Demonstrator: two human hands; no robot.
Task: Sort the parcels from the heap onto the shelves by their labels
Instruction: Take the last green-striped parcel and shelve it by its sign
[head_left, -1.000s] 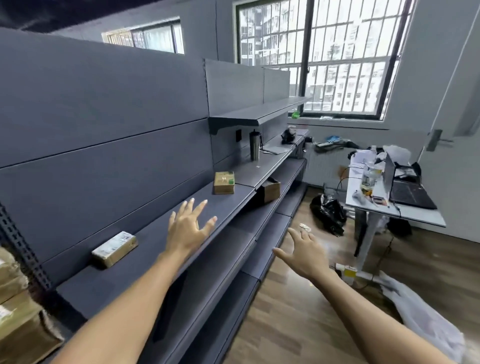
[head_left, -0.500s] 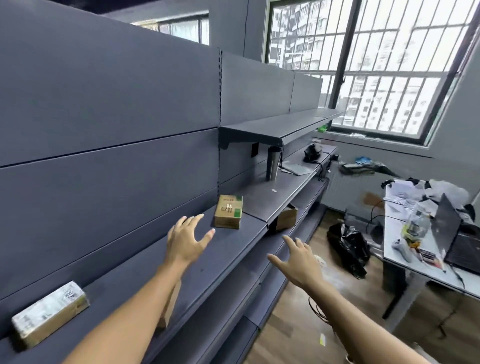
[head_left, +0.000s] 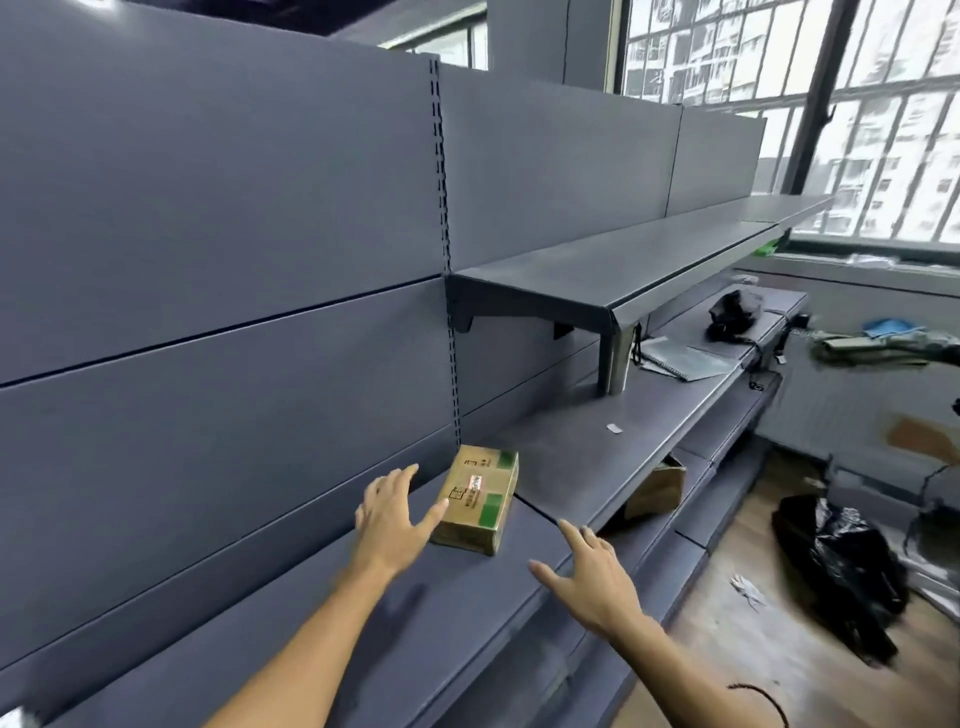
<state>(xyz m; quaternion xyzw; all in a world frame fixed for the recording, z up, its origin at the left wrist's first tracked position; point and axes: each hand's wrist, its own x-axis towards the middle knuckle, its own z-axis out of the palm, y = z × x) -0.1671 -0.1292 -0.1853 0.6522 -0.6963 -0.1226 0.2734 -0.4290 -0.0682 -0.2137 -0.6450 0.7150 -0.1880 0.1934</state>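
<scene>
1. Left hand (head_left: 390, 519) is spread, fingers straight, holding nothing. Its thumb tip is at the near-left edge of the small brown parcel (head_left: 480, 496); can't tell if it touches.
2. Right hand (head_left: 589, 574) is also spread and empty, hovering over the shelf (head_left: 571, 457) front edge, right of the parcel and clear of it.
3. Parcel lies flat on the shelf just ahead of the left fingertips, green tape patches and a label up, close to the seam between two shelf boards.
4. Risk: a one-sided shove from the left thumb would likely slide or spin the parcel toward the right hand and the front edge, with nothing closed around it.
5. Risk: the label is small and blurred here. Grabbing before reading it could put the parcel on the wrong shelf.
6. Risk: the upper shelf (head_left: 613, 270) overhangs ahead and above the hands. A fast lift could clip its lip.
7. Second box (head_left: 657, 486) sits one level down, below-right of the right hand; easy to confuse the two.
</scene>
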